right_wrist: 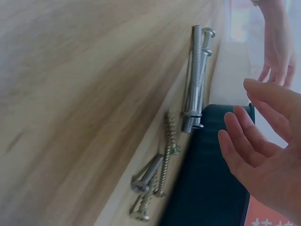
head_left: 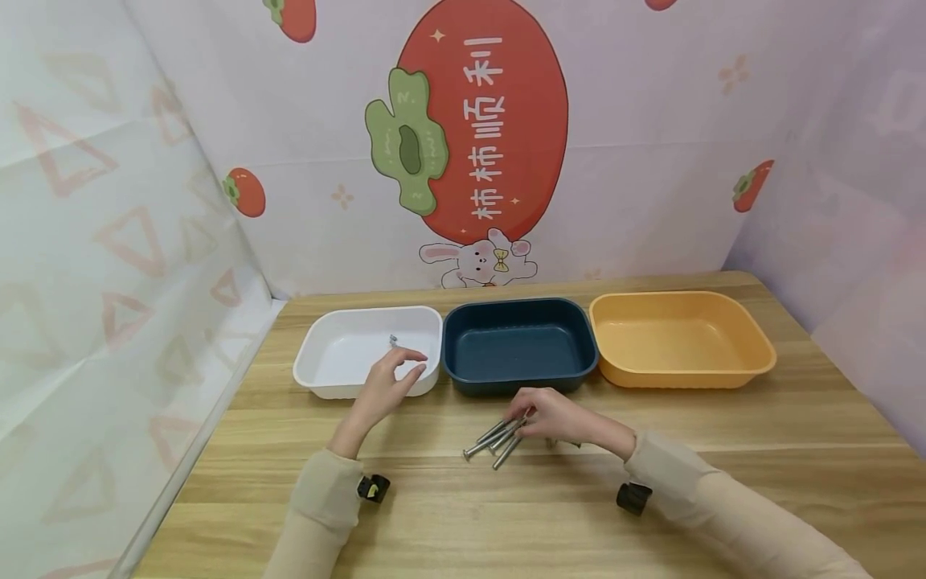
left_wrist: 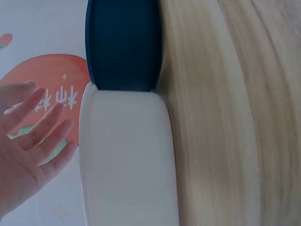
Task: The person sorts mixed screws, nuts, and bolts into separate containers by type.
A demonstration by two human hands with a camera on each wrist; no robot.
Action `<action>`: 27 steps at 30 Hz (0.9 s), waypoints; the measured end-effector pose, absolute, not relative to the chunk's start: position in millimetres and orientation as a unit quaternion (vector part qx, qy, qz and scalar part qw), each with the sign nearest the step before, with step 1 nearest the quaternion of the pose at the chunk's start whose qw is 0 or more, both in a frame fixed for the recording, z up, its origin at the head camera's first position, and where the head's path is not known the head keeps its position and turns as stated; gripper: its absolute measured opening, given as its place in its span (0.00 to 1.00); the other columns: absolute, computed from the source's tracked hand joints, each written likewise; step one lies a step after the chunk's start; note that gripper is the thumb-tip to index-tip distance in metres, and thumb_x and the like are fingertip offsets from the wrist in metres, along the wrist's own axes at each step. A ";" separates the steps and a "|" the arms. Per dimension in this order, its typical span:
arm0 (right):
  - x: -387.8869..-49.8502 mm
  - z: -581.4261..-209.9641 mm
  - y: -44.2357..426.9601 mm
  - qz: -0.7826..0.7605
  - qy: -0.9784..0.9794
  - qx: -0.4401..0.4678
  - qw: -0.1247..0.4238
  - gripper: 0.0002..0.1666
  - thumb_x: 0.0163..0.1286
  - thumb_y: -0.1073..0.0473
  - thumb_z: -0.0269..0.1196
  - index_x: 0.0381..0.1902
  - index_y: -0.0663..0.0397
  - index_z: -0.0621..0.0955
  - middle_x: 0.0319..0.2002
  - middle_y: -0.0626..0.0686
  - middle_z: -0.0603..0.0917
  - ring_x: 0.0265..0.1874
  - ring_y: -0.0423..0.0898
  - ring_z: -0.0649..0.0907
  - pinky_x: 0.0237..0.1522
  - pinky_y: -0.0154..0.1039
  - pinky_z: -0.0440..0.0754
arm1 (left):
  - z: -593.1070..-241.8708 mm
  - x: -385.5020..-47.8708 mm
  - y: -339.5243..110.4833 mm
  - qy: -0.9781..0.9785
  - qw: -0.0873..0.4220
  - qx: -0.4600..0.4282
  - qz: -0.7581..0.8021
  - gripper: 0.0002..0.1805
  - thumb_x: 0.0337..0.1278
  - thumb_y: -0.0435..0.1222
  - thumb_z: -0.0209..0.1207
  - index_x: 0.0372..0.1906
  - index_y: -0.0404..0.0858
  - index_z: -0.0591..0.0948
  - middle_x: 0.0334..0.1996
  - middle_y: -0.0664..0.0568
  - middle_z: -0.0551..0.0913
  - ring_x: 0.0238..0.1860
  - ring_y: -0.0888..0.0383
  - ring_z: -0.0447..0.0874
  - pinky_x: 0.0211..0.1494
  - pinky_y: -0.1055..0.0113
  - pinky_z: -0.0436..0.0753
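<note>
My left hand (head_left: 387,384) is over the front right part of the white tray (head_left: 318,384), thumb and fingers apart. Just beyond its fingertips a small metal piece (head_left: 393,341) shows against the tray; whether it lies there or is in the air I cannot tell. My right hand (head_left: 553,414) hovers at several long metal bolts (head_left: 492,438) in front of the dark blue tray (head_left: 519,384). From the right wrist, its loosely bent fingers (right_wrist: 240,162) hold nothing and look apart from the bolts (right_wrist: 195,77). Several shorter screws (right_wrist: 164,165) lie beside them, mostly hidden by the hand in the head view.
A yellow tray (head_left: 683,375) stands right of the blue one, all three trays side by side along the back of the wooden table (head_left: 463,523). A printed cloth (head_left: 615,201) hangs behind, and side cloths (head_left: 123,305) flank the table.
</note>
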State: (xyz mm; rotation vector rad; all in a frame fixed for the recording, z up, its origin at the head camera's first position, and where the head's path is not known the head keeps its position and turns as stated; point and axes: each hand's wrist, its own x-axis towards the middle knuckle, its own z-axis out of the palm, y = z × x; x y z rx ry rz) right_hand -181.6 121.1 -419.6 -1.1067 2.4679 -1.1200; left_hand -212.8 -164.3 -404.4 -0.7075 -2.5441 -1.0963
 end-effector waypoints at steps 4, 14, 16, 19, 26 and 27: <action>-179.5 -422.4 125.7 -0.367 0.841 -0.383 0.113 0.09 0.52 0.70 0.63 0.34 0.62 0.82 0.35 0.52 0.78 0.36 0.46 0.78 0.38 0.37 0.78 | -408.1 -214.2 -155.2 -0.879 0.120 -0.251 -0.388 0.07 0.53 0.31 0.57 0.38 0.34 0.79 0.37 0.47 0.79 0.43 0.51 0.76 0.48 0.56 0.72; -180.3 -430.7 130.4 -0.334 0.844 -0.409 0.094 0.11 0.50 0.70 0.64 0.34 0.63 0.82 0.34 0.53 0.77 0.36 0.45 0.78 0.38 0.37 0.77 | -414.7 -215.6 -137.8 -0.872 0.099 -0.286 -0.385 0.08 0.49 0.33 0.60 0.36 0.35 0.80 0.36 0.49 0.78 0.42 0.53 0.76 0.48 0.58 0.73; -180.9 -432.1 130.5 -0.327 0.846 -0.410 0.091 0.10 0.50 0.70 0.64 0.34 0.63 0.82 0.34 0.52 0.77 0.35 0.44 0.78 0.38 0.36 0.77 | -415.6 -215.5 -135.4 -0.874 0.086 -0.290 -0.381 0.09 0.49 0.34 0.60 0.37 0.35 0.79 0.37 0.49 0.78 0.43 0.53 0.75 0.48 0.57 0.72; -181.4 -433.8 130.4 -0.320 0.849 -0.411 0.090 0.10 0.50 0.70 0.64 0.33 0.62 0.82 0.34 0.51 0.78 0.35 0.43 0.77 0.39 0.35 0.76 | -417.3 -215.5 -132.4 -0.876 0.073 -0.297 -0.373 0.10 0.49 0.35 0.61 0.38 0.34 0.79 0.38 0.49 0.77 0.44 0.52 0.74 0.48 0.56 0.72; -182.5 -436.5 130.0 -0.315 0.847 -0.422 0.075 0.09 0.48 0.70 0.64 0.31 0.61 0.82 0.34 0.50 0.78 0.34 0.40 0.76 0.38 0.33 0.75 | -420.3 -215.8 -127.3 -0.878 0.061 -0.312 -0.359 0.11 0.50 0.36 0.60 0.38 0.35 0.78 0.39 0.49 0.76 0.43 0.52 0.74 0.48 0.56 0.72; -182.7 -436.5 129.9 -0.315 0.846 -0.424 0.074 0.09 0.48 0.70 0.64 0.31 0.61 0.82 0.34 0.50 0.78 0.34 0.40 0.76 0.37 0.33 0.75 | -420.5 -215.9 -126.5 -0.877 0.059 -0.314 -0.360 0.11 0.50 0.36 0.60 0.38 0.35 0.78 0.39 0.49 0.76 0.43 0.52 0.74 0.48 0.55 0.72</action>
